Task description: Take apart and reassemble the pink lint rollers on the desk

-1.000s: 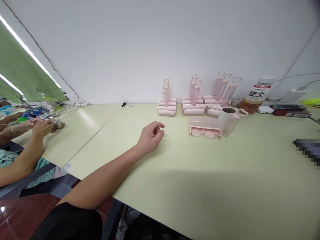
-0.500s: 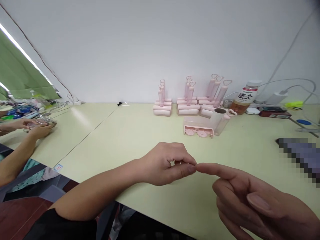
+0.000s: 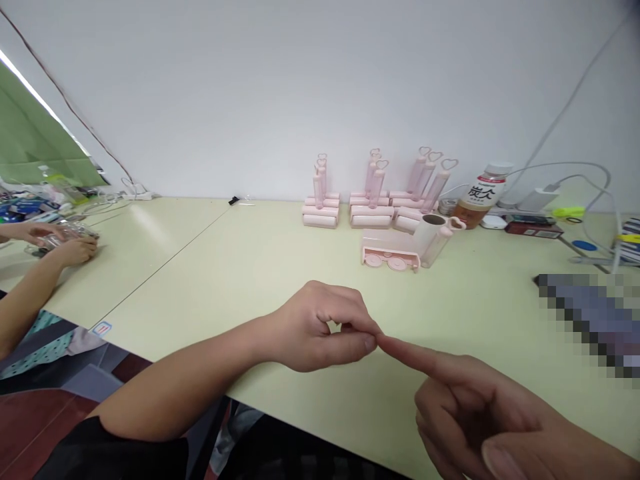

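Note:
My left hand is closed in a pinch above the pale table, its thumb pressed against its fingers. Whatever may be between those fingertips is too small or hidden to make out. The stretched index finger of my right hand touches the left fingertips. Its other fingers curl loosely, with the thumb apart and nothing visible held. Beyond the hands lies a pink lint roller cover, its open side facing me. Beside it stand a white paper roll and a clear pink handle with a loop on top.
Several pink lint rollers with heart-topped handles stand by the wall. To their right are a drink bottle, a white charger with cables and a blurred-out phone. At far left, a co-worker's hands handle clear plastic.
The view has shifted slightly, so the tabletop things appear a little further left. My right index finger now slopes more steeply up to the left fingertips. The left hand keeps its pinch.

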Motion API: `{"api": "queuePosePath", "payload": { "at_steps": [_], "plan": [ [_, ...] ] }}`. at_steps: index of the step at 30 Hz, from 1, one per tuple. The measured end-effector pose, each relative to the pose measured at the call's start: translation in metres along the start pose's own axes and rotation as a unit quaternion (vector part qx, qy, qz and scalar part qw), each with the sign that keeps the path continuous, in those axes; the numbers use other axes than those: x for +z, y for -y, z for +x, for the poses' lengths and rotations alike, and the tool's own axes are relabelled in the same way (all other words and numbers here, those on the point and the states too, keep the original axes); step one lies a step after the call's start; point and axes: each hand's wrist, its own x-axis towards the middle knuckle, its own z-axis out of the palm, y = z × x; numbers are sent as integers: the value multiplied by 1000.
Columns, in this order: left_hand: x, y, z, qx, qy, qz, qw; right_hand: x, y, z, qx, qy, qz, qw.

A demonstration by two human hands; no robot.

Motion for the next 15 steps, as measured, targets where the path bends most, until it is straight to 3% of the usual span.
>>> {"api": "queuePosePath", "payload": {
  "at_steps": [4,8,12,15],
  "plan": [
    [-4,1,1,27,56,12,998,0,1,-2,29,2,-20,999],
    [-4,8,3,-16,80,36,996,4,5,4,82,22,-102,991],
    [-10,16,3,-19,23,128,991,5,5,12,82,-45,-237,967],
    [-28,9,-3,43,-93,164,981,2,3,16,76,-91,-210,970]
  ]
}}
